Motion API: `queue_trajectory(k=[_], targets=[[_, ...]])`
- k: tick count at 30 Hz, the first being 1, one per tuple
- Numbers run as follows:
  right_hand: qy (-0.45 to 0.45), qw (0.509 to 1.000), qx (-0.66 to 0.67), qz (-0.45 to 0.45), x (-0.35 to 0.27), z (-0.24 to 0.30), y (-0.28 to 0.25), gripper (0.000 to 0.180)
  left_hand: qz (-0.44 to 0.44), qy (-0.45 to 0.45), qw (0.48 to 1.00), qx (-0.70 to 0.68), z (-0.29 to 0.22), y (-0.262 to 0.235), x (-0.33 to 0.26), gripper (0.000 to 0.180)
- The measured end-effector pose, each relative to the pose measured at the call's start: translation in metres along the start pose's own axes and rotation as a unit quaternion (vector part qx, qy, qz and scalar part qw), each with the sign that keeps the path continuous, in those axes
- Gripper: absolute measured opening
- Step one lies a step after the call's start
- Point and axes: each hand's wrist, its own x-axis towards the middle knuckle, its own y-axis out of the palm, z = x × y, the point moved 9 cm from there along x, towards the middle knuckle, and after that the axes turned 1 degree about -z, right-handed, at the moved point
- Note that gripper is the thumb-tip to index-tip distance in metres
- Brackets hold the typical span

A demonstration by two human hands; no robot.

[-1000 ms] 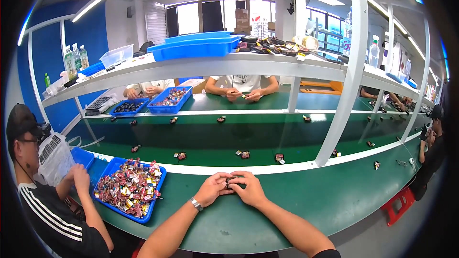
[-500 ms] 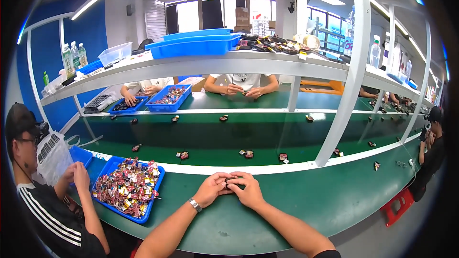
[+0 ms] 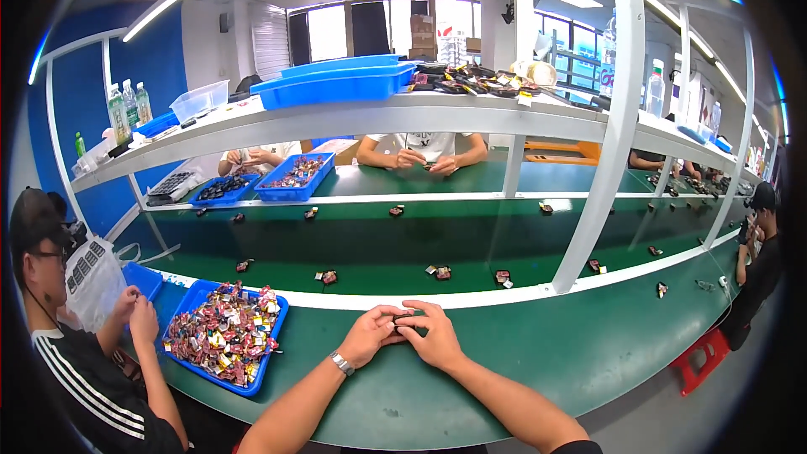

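Green flat worktop (image 3: 521,370), lower centre | our left hand (image 3: 370,336) and right hand (image 3: 435,341) pinch small blackish piece (image 3: 403,323) | probably light, stiff; grip edges

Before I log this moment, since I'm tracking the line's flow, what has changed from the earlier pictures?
The small red-and-white pieces on the green belt have shifted right. Across it, a far co-worker's hand, down in a blue tray of black pieces half a second ago, is now raised. The left hand and right hand still hold a small dark piece; the heaped tray stayed put.
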Motion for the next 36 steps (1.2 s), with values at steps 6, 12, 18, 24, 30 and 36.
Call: queue_trajectory(k=[6,12,18,24,30,36], targets=[[0.014,0.999,0.038,0.018,0.001,0.003,0.006,0.018,-0.031,-0.003,0.999,0.011,0.000,-0.005,-0.002,0.024],[-0.008,0.999,0.020,0.024,0.002,0.005,0.003,0.020,-0.028,0.006,1.000,0.001,0.002,-0.008,0.001,0.025],[-0.032,0.999,-0.025,0.021,0.004,0.013,0.002,0.019,-0.034,0.026,0.999,0.004,0.002,-0.012,0.001,0.026],[-0.054,0.997,-0.021,-0.044,0.006,0.018,-0.012,0.017,-0.029,-0.001,0.999,-0.021,0.001,-0.005,0.001,0.028],[-0.111,0.990,-0.065,-0.061,0.006,0.030,-0.011,0.016,-0.034,-0.021,0.999,-0.017,0.004,-0.005,-0.001,0.027],[-0.124,0.985,-0.102,-0.069,0.004,0.035,-0.009,0.019,-0.037,-0.024,0.999,-0.006,0.006,-0.008,0.001,0.026]])
